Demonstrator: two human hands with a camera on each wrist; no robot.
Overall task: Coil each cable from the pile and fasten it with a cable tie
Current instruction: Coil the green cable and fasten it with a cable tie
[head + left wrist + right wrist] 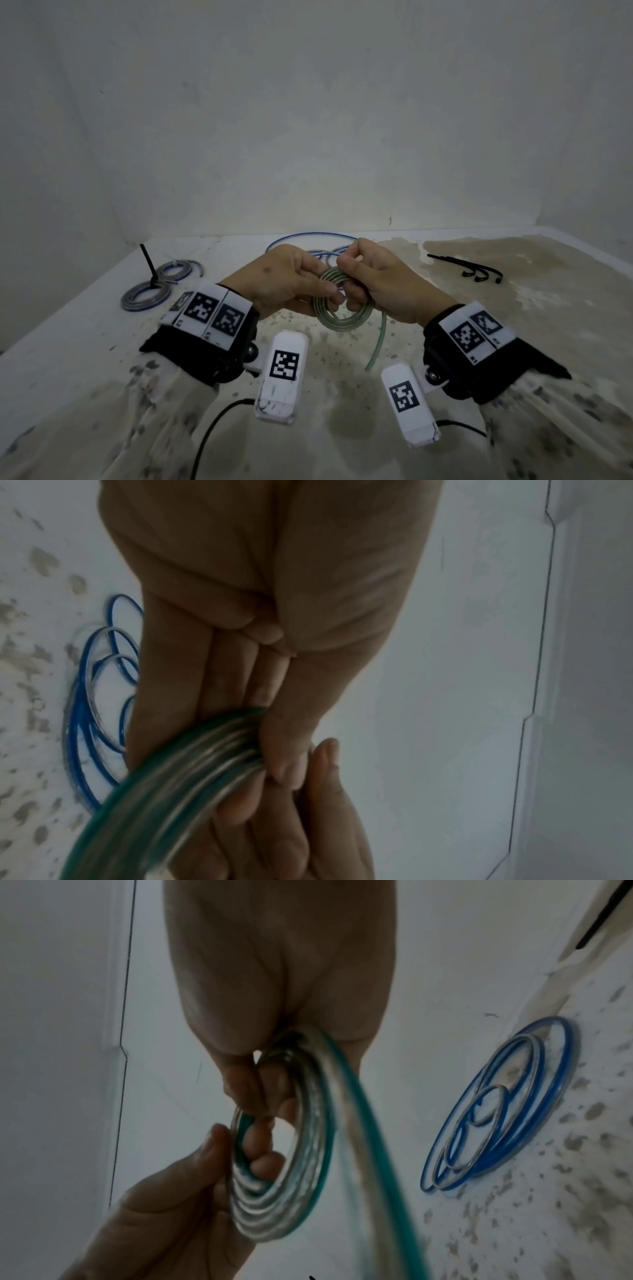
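You hold the green cable [342, 308] up off the surface [513, 308] between both hands, near the middle of the scene; most of it is already wound into a flat round coil of several turns, and one loose tail hangs down from the right side towards you, so the winding looks close to done but not finished. Your left hand [291, 277] pinches the stacked turns on the coil's left side, thumb on top and fingers underneath, probably to stop the springy loops from fanning out; your right hand [380, 274] closes round the top of the coil with its fingers hooked through the middle, which seems to be how you feed each new turn on. The cable is glossy, clear plastic with a green stripe and a silvery core, and looks stiff enough to keep its curve. Far behind your hands lies the blue cable [308, 240] in loose, untied loops; at the far left sit two finished coils [147, 296], one with a black tie tail sticking up; the spare black cable ties [472, 269] lie at the far right, thin and slightly bent, within easy reach of your right hand.
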